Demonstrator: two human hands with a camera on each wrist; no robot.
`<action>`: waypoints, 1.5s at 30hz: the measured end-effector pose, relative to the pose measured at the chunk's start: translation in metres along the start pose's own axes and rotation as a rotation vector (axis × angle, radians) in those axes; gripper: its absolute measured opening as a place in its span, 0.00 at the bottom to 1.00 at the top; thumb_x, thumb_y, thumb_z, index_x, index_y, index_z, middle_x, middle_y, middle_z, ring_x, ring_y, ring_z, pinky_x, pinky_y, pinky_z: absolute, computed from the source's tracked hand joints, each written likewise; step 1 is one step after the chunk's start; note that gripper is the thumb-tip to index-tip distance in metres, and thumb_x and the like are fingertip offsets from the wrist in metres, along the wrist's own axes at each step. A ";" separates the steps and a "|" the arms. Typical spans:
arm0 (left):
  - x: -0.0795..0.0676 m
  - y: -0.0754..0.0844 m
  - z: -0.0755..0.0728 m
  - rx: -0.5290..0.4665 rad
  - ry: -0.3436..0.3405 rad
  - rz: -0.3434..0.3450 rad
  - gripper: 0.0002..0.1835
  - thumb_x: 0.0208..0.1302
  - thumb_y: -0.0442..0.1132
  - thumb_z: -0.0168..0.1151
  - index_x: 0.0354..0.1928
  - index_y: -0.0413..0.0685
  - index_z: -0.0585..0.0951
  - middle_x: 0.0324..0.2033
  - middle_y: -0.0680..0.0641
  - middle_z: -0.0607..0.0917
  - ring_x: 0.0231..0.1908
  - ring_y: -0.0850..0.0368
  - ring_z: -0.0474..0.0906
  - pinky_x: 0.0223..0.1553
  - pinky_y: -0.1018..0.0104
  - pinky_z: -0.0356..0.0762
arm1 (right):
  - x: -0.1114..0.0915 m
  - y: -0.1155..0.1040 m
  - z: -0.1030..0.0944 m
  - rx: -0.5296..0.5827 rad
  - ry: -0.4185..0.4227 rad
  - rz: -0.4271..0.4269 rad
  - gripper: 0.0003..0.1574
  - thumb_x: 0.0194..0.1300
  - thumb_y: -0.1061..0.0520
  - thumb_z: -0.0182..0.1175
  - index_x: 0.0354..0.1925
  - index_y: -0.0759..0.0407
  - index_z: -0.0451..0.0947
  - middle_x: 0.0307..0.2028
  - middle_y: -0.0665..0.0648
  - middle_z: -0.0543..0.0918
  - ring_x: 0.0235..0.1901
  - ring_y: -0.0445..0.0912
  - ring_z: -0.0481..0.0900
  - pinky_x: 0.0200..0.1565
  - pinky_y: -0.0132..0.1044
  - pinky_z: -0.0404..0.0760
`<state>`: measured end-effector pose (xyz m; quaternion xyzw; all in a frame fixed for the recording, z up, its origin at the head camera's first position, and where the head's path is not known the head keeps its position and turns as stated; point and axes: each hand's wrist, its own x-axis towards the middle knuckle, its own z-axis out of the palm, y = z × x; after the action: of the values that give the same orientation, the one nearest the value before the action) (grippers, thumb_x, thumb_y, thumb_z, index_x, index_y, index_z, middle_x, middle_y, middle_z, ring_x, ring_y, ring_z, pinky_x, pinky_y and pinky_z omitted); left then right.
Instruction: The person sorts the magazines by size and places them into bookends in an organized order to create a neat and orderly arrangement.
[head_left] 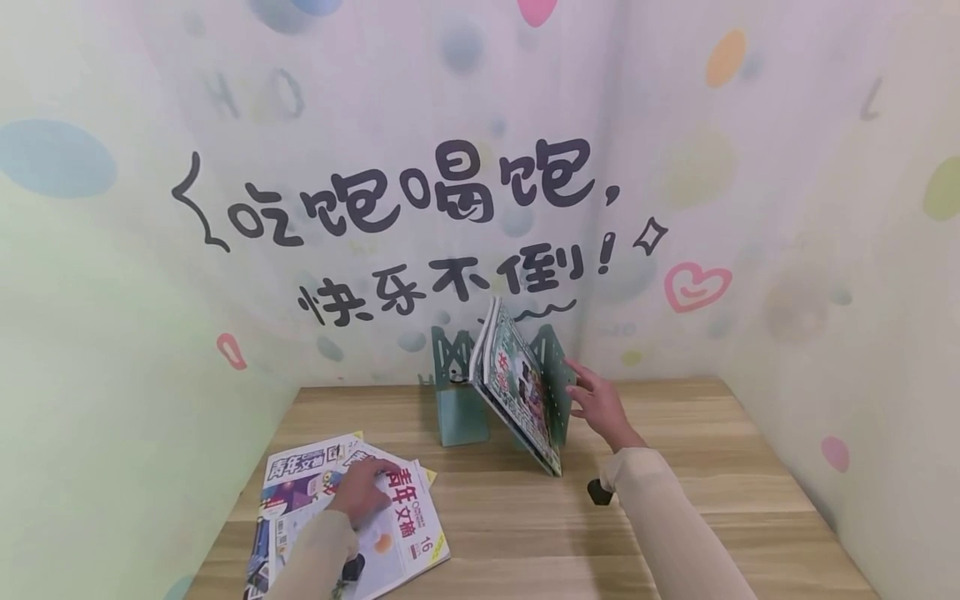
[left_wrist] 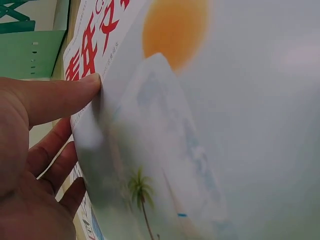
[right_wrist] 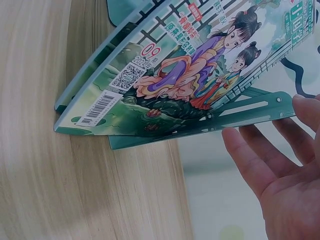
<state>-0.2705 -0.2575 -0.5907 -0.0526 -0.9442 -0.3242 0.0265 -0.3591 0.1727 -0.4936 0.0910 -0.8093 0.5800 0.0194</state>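
At near left, the left fingers point(left_wrist: 51, 145) pinch a “青年文摘” magazine point(head_left: 401, 525); right fingers point(right_wrist: 250, 162), unclenched, touch a green bookend point(head_left: 558, 379) beside a tilted issue point(right_wrist: 200, 75) (“09” legible only from the right wrist).
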 end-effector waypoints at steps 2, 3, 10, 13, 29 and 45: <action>0.001 0.000 0.000 0.011 0.001 0.001 0.27 0.35 0.23 0.71 0.42 0.55 0.85 0.43 0.46 0.83 0.52 0.39 0.74 0.58 0.40 0.66 | -0.001 0.000 0.000 0.001 -0.003 -0.010 0.32 0.73 0.63 0.52 0.72 0.46 0.63 0.65 0.72 0.67 0.58 0.66 0.73 0.42 0.50 0.84; 0.001 -0.001 0.001 0.015 0.003 0.005 0.27 0.35 0.23 0.71 0.41 0.56 0.85 0.42 0.46 0.83 0.51 0.39 0.74 0.58 0.40 0.67 | -0.001 -0.001 0.001 0.003 -0.003 -0.013 0.32 0.73 0.63 0.52 0.72 0.47 0.64 0.65 0.72 0.67 0.58 0.66 0.73 0.42 0.50 0.84; 0.002 -0.002 0.000 0.020 -0.010 0.022 0.27 0.34 0.23 0.72 0.40 0.57 0.85 0.40 0.49 0.81 0.48 0.43 0.76 0.56 0.42 0.69 | -0.002 -0.002 0.002 0.005 -0.006 -0.022 0.33 0.73 0.64 0.52 0.72 0.47 0.63 0.65 0.72 0.67 0.57 0.67 0.73 0.42 0.51 0.84; 0.001 0.000 -0.003 0.009 -0.039 0.000 0.27 0.35 0.23 0.72 0.40 0.57 0.85 0.41 0.49 0.82 0.49 0.42 0.75 0.57 0.42 0.69 | -0.002 -0.002 0.001 0.001 -0.007 -0.013 0.33 0.73 0.63 0.52 0.72 0.46 0.63 0.66 0.71 0.66 0.58 0.66 0.73 0.43 0.51 0.84; 0.000 0.003 -0.014 -0.124 -0.171 -0.021 0.23 0.38 0.21 0.69 0.36 0.53 0.83 0.44 0.43 0.84 0.50 0.40 0.77 0.56 0.39 0.69 | 0.000 -0.003 0.000 0.004 -0.010 -0.009 0.33 0.73 0.63 0.52 0.72 0.45 0.63 0.66 0.71 0.66 0.58 0.66 0.73 0.43 0.51 0.83; -0.002 0.017 -0.016 -0.126 -0.114 -0.028 0.21 0.43 0.20 0.67 0.35 0.55 0.82 0.46 0.47 0.83 0.53 0.40 0.75 0.59 0.39 0.67 | -0.002 -0.003 0.001 0.006 -0.004 -0.013 0.33 0.73 0.64 0.51 0.72 0.47 0.63 0.65 0.72 0.67 0.58 0.67 0.72 0.44 0.53 0.83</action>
<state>-0.2661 -0.2548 -0.5678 -0.0592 -0.9225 -0.3797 -0.0353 -0.3571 0.1713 -0.4915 0.0973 -0.8071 0.5820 0.0213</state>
